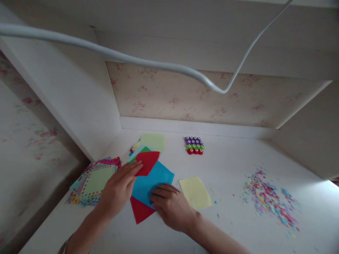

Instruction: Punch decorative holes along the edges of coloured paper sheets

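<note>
My left hand grips a red paper sheet, which is raised and slightly curved, with its thumb out of sight. Green paper and pale blue paper show behind it. Below lies a blue paper sheet, its right edge under the bent fingers of my right hand. That hand's thumb is mostly hidden. Another red sheet sticks out beneath the blue one. Just right of my right hand, a pale yellow paper square lies flat on the white table.
At left is a pile of coloured squares with holes punched along their edges. Pale green-yellow sheets lie at the back. Several purple, green and red craft punches stand in rows. Paper confetti is scattered right. A white cable hangs overhead.
</note>
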Demonstrator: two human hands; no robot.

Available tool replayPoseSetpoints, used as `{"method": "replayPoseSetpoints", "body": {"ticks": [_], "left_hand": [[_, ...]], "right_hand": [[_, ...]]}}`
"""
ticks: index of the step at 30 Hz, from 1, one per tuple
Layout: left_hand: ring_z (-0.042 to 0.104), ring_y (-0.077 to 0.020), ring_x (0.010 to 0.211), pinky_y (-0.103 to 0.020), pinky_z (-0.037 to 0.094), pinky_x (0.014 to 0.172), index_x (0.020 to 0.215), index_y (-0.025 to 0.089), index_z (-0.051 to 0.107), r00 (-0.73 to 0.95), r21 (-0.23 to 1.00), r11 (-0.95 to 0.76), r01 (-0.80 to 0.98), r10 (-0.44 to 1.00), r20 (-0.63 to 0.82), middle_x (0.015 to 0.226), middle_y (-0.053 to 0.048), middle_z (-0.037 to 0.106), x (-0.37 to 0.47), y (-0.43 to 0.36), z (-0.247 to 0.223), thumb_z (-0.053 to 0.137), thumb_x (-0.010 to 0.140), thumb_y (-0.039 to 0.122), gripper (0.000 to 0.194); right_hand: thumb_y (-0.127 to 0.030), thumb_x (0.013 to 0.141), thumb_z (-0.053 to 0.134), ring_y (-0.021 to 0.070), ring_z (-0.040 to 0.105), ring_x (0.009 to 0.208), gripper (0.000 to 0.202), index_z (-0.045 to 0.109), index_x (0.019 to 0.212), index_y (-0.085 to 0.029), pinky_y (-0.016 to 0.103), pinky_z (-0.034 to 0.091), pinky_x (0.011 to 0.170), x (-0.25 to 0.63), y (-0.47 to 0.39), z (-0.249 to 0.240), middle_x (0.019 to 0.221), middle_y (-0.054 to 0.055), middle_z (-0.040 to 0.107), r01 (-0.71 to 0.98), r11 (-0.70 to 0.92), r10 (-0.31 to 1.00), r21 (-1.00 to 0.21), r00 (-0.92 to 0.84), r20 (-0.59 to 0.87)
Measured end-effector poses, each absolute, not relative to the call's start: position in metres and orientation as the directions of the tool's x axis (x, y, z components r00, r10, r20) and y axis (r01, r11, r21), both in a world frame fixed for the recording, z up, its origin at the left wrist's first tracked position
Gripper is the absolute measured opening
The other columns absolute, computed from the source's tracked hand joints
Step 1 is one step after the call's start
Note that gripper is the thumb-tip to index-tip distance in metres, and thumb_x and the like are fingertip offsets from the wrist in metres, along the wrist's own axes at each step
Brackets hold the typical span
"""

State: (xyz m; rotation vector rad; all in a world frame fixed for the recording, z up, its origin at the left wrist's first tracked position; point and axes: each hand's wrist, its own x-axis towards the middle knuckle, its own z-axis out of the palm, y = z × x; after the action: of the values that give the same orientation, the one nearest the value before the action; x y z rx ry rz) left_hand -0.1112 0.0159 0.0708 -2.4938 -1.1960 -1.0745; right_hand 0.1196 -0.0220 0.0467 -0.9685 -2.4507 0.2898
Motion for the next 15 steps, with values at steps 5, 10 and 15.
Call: {"method": "replayPoseSetpoints", "body": {"ticks": [5,10,15], "left_hand": [[0.063,-0.0235,0.119,-0.043,0.052,0.102,0.130,0.028,0.061,0.672,0.102,-0.741,0.664,0.650,0.354,0.130,-0.002,0.066,-0.101,0.007,0.032,0.054,0.095,0.024,0.036],[0.060,-0.0266,0.121,-0.047,0.047,0.105,0.122,0.029,0.067,0.603,0.191,-0.681,0.707,0.721,0.340,0.129,-0.004,0.066,-0.101,0.019,0.039,0.056,0.093,0.043,0.034],[0.052,-0.0238,0.129,-0.037,0.037,0.112,0.123,0.022,0.065,0.387,0.245,-0.437,0.865,0.894,0.227,0.138,-0.008,0.058,-0.104,0.097,0.052,0.047,0.095,0.042,0.038]], "right_hand": [[-0.019,0.096,0.049,0.0203,0.065,0.098,0.016,0.065,0.099,-0.021,0.032,0.050,0.093,0.129,-0.032,0.042,0.100,0.005,0.072,0.617,0.675,0.735,-0.404,-0.609,0.298],[-0.017,0.098,0.043,0.0173,0.064,0.075,0.024,0.064,0.087,-0.021,0.028,0.050,0.072,0.148,-0.038,0.055,0.081,0.003,0.069,0.666,0.567,0.823,-0.484,-0.485,0.296],[-0.022,0.099,0.044,0.0218,0.060,0.109,0.025,0.064,0.115,-0.022,0.035,0.048,0.096,0.147,-0.019,0.056,0.117,0.007,0.068,0.669,0.550,0.835,-0.499,-0.451,0.315]]}}
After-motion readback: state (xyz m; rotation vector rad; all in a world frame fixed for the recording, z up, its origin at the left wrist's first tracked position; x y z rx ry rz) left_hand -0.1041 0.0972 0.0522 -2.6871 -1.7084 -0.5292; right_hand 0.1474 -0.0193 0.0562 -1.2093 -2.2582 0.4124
